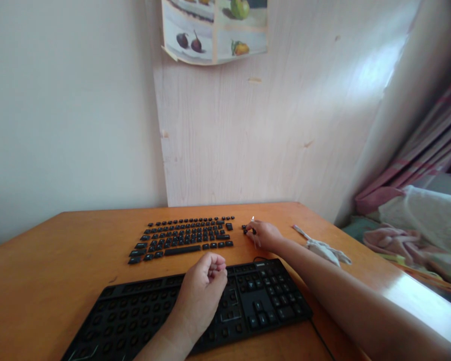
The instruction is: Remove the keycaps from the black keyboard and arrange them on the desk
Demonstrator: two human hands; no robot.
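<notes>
A black keyboard [265, 296] lies at the front of the wooden table. Many of its left and middle keys are off, showing bare sockets, while the number pad still has keycaps. My left hand [206, 286] is closed over the keyboard's middle, thumb against curled fingers; whatever it may hold is hidden. At the far right, my right hand [263, 234] is low over the tabletop, fingertips pinched around a small black keycap beside other loose keycaps [244, 227]. Thin, shiny, wire-like bits show at those fingers, too small to name. Removed keycaps lie in keyboard-like rows, including a long space bar [183, 250].
A pale cloth item with a strap [323, 250] rests right of my right forearm. The keyboard's cable [321, 338] runs off the front edge. A wall panel [225, 150] with fruit pictures [214, 32] stands behind the table [33, 271]. Bedding [394, 240] is piled at right.
</notes>
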